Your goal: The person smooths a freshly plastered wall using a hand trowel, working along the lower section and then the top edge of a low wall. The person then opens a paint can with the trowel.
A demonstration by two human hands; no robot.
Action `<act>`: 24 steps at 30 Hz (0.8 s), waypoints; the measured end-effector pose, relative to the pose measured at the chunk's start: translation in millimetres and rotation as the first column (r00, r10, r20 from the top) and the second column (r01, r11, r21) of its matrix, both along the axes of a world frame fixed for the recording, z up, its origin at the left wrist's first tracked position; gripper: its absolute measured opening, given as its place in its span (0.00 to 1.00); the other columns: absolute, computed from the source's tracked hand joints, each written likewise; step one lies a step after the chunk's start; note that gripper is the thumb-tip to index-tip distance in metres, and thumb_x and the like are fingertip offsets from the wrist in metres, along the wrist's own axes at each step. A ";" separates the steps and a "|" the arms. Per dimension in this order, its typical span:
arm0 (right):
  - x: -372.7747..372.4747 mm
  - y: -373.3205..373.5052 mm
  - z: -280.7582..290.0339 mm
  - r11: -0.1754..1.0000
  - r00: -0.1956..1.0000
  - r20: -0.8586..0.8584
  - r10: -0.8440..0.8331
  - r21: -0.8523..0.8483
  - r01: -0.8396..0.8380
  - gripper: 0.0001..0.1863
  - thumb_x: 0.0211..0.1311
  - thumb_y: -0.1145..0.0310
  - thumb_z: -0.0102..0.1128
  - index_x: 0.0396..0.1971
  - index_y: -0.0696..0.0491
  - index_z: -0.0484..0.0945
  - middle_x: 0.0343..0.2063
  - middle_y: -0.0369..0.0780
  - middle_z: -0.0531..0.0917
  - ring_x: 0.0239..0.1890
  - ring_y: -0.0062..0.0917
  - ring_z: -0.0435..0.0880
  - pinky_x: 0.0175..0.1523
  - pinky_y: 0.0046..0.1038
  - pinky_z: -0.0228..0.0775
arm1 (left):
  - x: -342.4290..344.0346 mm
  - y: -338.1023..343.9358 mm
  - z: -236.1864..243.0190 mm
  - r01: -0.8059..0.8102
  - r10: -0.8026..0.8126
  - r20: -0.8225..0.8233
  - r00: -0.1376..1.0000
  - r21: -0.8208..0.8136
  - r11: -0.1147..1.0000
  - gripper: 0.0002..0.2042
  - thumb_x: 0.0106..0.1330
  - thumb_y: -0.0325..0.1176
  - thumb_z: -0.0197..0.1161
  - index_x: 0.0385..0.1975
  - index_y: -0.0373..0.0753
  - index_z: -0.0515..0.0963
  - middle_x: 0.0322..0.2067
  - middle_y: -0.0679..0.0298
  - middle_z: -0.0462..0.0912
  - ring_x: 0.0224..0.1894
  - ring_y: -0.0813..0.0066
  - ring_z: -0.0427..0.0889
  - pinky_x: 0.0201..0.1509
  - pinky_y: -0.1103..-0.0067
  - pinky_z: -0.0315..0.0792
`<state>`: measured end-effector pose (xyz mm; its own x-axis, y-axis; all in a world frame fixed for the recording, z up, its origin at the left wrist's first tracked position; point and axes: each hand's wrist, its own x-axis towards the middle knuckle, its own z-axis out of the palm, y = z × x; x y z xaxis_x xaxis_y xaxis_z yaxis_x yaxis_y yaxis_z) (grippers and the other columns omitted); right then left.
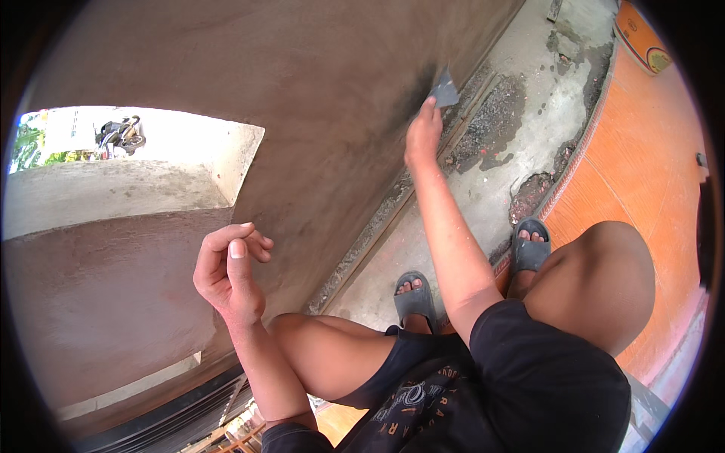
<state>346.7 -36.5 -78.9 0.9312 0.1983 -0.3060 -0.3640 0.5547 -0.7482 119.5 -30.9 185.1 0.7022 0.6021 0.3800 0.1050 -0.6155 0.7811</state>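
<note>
Right hand (425, 140) grips gray scraper (446, 90), likely smoothing wall (325, 98) by its bottom edge (contact unclear); left hand (232, 275) empty. Next: even pressure.

The bare left hand (229, 273) is raised, its fingers (225, 238) loosely curled and its upright thumb (239, 266) close in front of them. The bare left forearm (268, 362) slants up and leftward from a bent elbow. The bare right arm (457, 234) stretches far forward, nearly straight, to the bare right hand (423, 137), whose fingers are drawn together in a grip, fingertips pointing away from the body.
</note>
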 end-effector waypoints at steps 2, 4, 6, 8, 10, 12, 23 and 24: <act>19.6 0.1 23.8 0.987 0.984 0.142 0.104 -0.135 -0.085 0.27 0.83 0.54 0.37 0.50 0.68 0.72 0.50 0.54 0.79 0.51 0.39 0.78 0.61 0.38 0.67 | -8.5 2.4 -1.8 0.067 -0.067 0.008 0.998 -0.027 0.997 0.08 0.75 0.25 0.55 0.42 0.30 0.81 0.26 0.62 0.79 0.27 0.77 0.78 0.37 0.77 0.78; -33.4 13.6 45.9 0.967 0.940 0.306 0.153 -0.240 -0.079 0.27 0.82 0.58 0.36 0.62 0.69 0.63 0.63 0.58 0.65 0.66 0.45 0.63 0.71 0.39 0.52 | -8.9 6.6 -9.2 0.094 -0.090 0.060 0.994 -0.067 0.993 0.08 0.75 0.25 0.55 0.42 0.30 0.81 0.25 0.62 0.79 0.27 0.78 0.77 0.37 0.77 0.78; -116.0 26.7 57.6 0.969 0.875 0.472 0.103 -0.246 0.019 0.32 0.82 0.63 0.35 0.74 0.68 0.47 0.78 0.59 0.42 0.81 0.48 0.35 0.82 0.42 0.27 | -6.2 12.4 -18.5 0.098 -0.090 0.081 0.993 -0.105 0.990 0.08 0.75 0.24 0.54 0.42 0.30 0.81 0.25 0.62 0.79 0.26 0.78 0.77 0.36 0.78 0.77; -182.2 21.7 63.2 0.946 0.856 0.450 0.253 -0.302 -0.120 0.30 0.82 0.64 0.34 0.74 0.68 0.49 0.78 0.58 0.43 0.81 0.48 0.36 0.82 0.42 0.28 | -4.1 18.5 -25.1 0.142 -0.127 0.134 0.983 -0.110 0.984 0.08 0.75 0.24 0.54 0.42 0.30 0.81 0.26 0.62 0.79 0.26 0.78 0.77 0.35 0.79 0.76; -198.0 15.4 73.0 0.917 0.835 0.443 0.327 -0.364 -0.165 0.30 0.82 0.63 0.34 0.74 0.69 0.51 0.77 0.59 0.46 0.81 0.47 0.39 0.81 0.40 0.32 | -5.6 22.1 -27.0 0.146 -0.130 0.131 0.983 -0.125 0.981 0.09 0.75 0.27 0.54 0.42 0.30 0.80 0.24 0.63 0.78 0.26 0.78 0.76 0.35 0.79 0.75; -132.5 18.3 57.0 0.958 0.932 0.308 0.193 -0.266 -0.111 0.29 0.83 0.56 0.35 0.65 0.68 0.63 0.65 0.57 0.68 0.68 0.43 0.66 0.73 0.38 0.54 | -10.1 22.5 -25.0 0.109 -0.095 0.108 0.990 -0.141 0.984 0.11 0.76 0.32 0.54 0.41 0.31 0.80 0.21 0.64 0.75 0.25 0.78 0.74 0.35 0.78 0.74; -144.3 30.0 58.5 0.938 0.824 0.559 0.093 -0.328 0.116 0.30 0.83 0.62 0.33 0.73 0.68 0.54 0.76 0.60 0.50 0.80 0.47 0.43 0.81 0.38 0.34 | -20.4 16.6 -17.2 0.132 -0.105 0.148 0.983 -0.190 0.973 0.11 0.76 0.33 0.54 0.42 0.32 0.80 0.20 0.65 0.73 0.25 0.78 0.73 0.34 0.79 0.71; -110.2 21.9 49.1 0.971 0.908 0.372 0.195 -0.202 -0.126 0.29 0.83 0.62 0.33 0.73 0.68 0.54 0.76 0.60 0.51 0.80 0.48 0.43 0.81 0.39 0.33 | -21.3 14.9 -17.2 0.077 -0.043 0.154 0.987 -0.223 0.972 0.10 0.76 0.33 0.54 0.42 0.32 0.80 0.21 0.65 0.73 0.26 0.78 0.74 0.35 0.79 0.71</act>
